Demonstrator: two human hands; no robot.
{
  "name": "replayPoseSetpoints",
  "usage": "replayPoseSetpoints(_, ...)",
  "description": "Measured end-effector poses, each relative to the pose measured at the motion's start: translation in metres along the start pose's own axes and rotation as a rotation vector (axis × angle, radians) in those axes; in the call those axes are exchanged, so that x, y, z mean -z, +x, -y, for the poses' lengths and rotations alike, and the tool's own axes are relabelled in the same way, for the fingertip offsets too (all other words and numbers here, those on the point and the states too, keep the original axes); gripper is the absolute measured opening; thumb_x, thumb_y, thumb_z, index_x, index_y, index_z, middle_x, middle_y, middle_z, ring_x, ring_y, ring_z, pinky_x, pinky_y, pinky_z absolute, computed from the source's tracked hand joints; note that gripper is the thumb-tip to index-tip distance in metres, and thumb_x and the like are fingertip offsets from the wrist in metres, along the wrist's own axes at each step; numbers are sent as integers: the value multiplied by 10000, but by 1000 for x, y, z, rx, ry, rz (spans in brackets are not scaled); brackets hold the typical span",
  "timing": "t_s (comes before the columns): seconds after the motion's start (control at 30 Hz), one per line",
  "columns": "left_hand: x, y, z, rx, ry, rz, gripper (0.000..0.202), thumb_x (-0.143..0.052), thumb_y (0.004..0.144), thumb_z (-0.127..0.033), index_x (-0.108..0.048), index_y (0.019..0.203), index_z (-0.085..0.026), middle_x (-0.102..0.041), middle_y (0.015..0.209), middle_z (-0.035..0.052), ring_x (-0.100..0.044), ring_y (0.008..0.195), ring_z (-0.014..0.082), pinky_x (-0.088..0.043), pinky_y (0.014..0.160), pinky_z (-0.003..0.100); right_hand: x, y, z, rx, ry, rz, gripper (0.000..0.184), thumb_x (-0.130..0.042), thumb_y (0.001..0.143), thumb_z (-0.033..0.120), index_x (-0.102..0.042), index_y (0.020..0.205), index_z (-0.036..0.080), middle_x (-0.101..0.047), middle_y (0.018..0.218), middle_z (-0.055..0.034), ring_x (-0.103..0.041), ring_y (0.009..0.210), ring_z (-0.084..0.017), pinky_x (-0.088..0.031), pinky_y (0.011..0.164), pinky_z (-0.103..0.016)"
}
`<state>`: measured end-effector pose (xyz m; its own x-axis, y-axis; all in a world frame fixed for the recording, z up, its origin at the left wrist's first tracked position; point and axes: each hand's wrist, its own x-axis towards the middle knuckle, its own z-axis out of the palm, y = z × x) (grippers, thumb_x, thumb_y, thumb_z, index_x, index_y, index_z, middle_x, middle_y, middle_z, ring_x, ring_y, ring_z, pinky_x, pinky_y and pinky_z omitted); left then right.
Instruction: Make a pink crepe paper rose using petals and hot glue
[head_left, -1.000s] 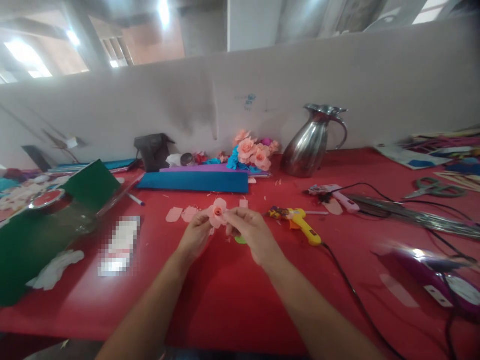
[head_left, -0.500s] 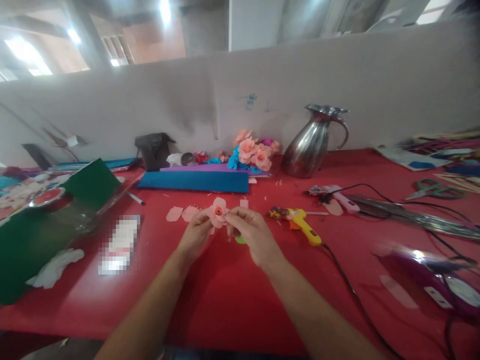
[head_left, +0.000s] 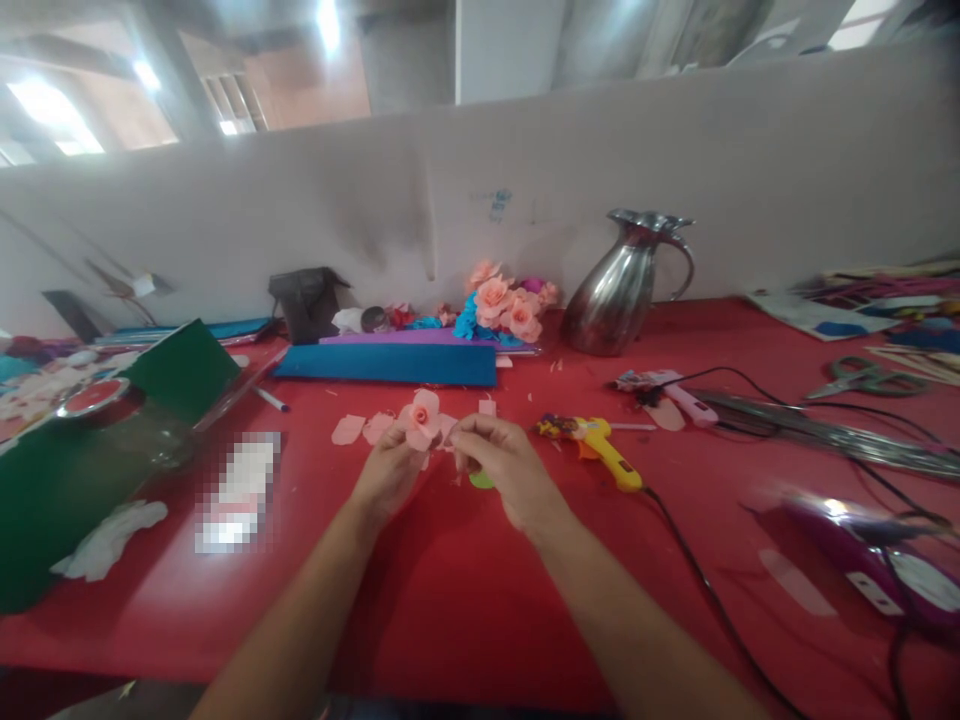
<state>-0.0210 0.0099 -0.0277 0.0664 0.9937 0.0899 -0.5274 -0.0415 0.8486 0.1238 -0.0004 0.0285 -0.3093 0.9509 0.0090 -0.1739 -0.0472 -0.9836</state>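
Note:
A pink paper flower [head_left: 421,418] with a rolled centre and open outer petals is held up over the red table. My left hand [head_left: 390,470] pinches it from below and behind. My right hand [head_left: 499,465] is just to its right, thumb and fingers pressed together. At those fingertips shows a pale pink petal [head_left: 447,430]; whether they grip it or it lies behind them I cannot tell. Loose pink petals [head_left: 349,430] lie on the table beyond my left hand. Under my right hand a green piece [head_left: 482,480] is partly hidden.
A yellow glue gun [head_left: 611,455] lies right of my hands, its cord trailing forward. Behind it are a pink glue gun [head_left: 686,400], scissors [head_left: 870,380] and a steel jug [head_left: 619,290]. Blue paper [head_left: 390,364] and finished flowers [head_left: 506,305] stand along the back.
My left hand has tilted the flower and moved it slightly left, away from my right fingertips. A gap now shows between flower and right hand, with the pale petal in it.

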Motion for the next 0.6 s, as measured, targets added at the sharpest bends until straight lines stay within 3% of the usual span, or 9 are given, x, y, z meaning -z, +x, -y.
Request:
replayPoseSetpoints(0.17,0,0,-3,31,32,-56,105,-710,662,-205,-608,679,-182,-575,721,-3,-533,729,113,-426,768,267,5,6,-4,-12,-38,-94,132,-558,703,264,-566,596,188,-524,493,39,-421,482,-92,-300,513,-239)
replayPoseSetpoints(0.43,-4,-1,-7,9,42,-14,91,-693,697,-248,-623,722,-196,-575,771,14,-543,792,131,-422,826,292,3,7,-8,41,-81,-93,122,-534,716,256,-562,616,192,-531,536,34,-453,518,-103,-336,532,-240)
replayPoseSetpoints(0.53,0,1,-12,-47,8,-46,116,-675,732,-266,-594,710,-185,-534,753,2,-522,754,116,-429,810,285,9,11,-14,87,-212,-117,152,-535,750,280,-572,633,191,-552,570,23,-488,553,-114,-357,555,-241)
replayPoseSetpoints(0.6,4,3,-16,-72,-18,-87,139,-658,759,-286,-577,716,-181,-503,723,-8,-494,701,101,-434,755,264,12,14,-19,123,-415,-151,170,-531,774,293,-586,648,193,-570,591,15,-500,571,-124,-355,562,-245)
